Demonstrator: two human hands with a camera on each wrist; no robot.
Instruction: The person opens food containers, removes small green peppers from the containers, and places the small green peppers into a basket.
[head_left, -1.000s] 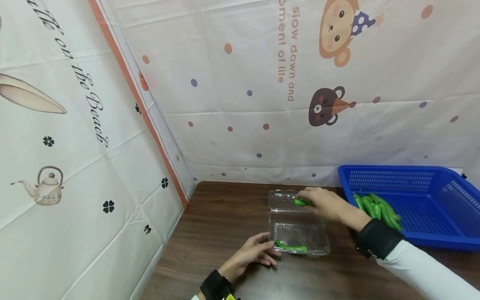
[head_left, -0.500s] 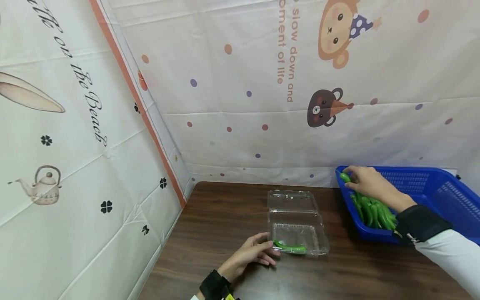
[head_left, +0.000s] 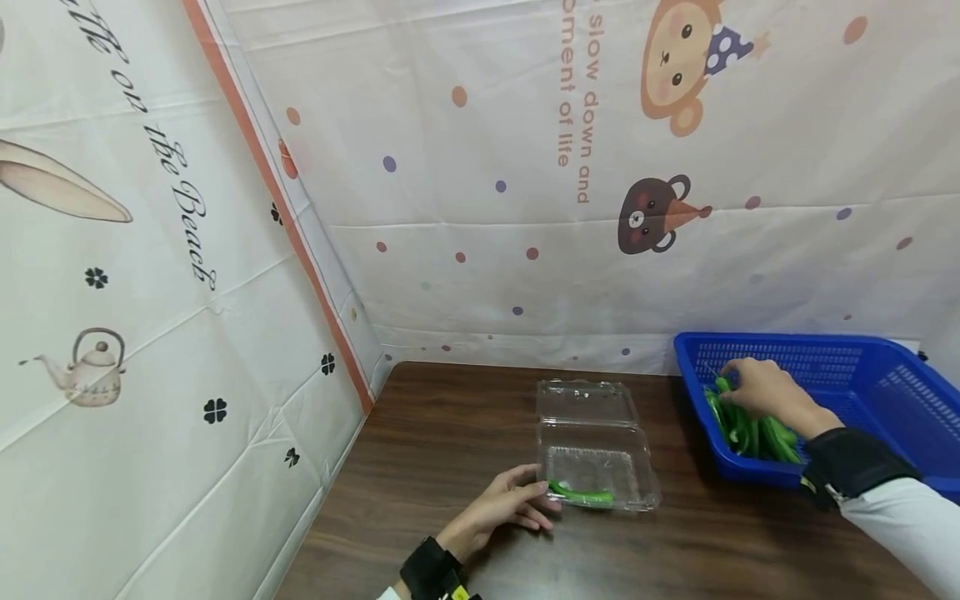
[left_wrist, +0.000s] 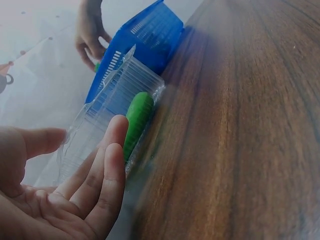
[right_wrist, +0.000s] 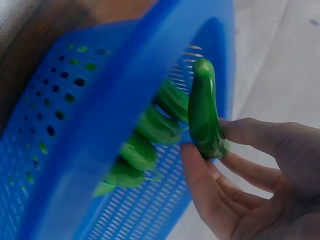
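In the head view my left hand [head_left: 504, 505] touches the near left corner of a clear plastic clamshell box [head_left: 600, 467], its fingers fairly straight. One green chili pepper [head_left: 581, 495] lies along the box's near wall; the left wrist view shows this pepper [left_wrist: 138, 120] through the plastic, beyond my fingertips. My right hand [head_left: 772, 396] is over the left part of a blue basket [head_left: 862, 358]. Up close in the right wrist view, thumb and fingers pinch a glossy green pepper [right_wrist: 204, 110] by one end. More green peppers [right_wrist: 150, 130] lie beneath it in the basket.
The box's lid [head_left: 585, 403] lies folded back, away from me. Dark wood table [head_left: 442, 425] surrounds the box. A printed white cloth [head_left: 450, 292] hangs behind the table, and another stands along the left.
My right hand has moved from above the box's lid rightward to the basket with a green pepper, and then lower among the peppers there. My left hand has stayed at the box.
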